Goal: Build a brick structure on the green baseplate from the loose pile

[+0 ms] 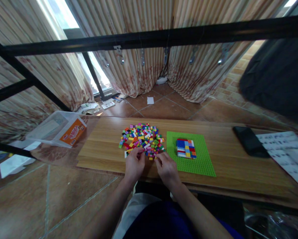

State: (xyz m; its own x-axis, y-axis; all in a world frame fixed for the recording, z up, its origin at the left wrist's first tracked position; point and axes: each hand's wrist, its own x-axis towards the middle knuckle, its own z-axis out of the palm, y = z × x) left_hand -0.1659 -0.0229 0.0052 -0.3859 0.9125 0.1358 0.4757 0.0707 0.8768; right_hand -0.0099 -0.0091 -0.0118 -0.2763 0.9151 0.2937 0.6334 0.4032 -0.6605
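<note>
A pile of several small coloured bricks (pixel 142 137) lies on the wooden table (pixel 226 156). To its right sits a green baseplate (pixel 201 161) carrying a block of joined blue, red, white and yellow bricks (pixel 186 148). My left hand (pixel 134 164) rests at the pile's near edge, fingers curled with the tips pinched among the bricks. My right hand (pixel 167 167) lies beside it at the pile's near right edge, fingers bent down onto the bricks. What either hand holds is too small to make out.
A black phone (pixel 250 141) and a printed sheet (pixel 287 154) lie at the table's right end. A clear plastic box with an orange label (pixel 58 129) sits at the left end. A black metal frame (pixel 149 36) crosses overhead; curtains hang behind.
</note>
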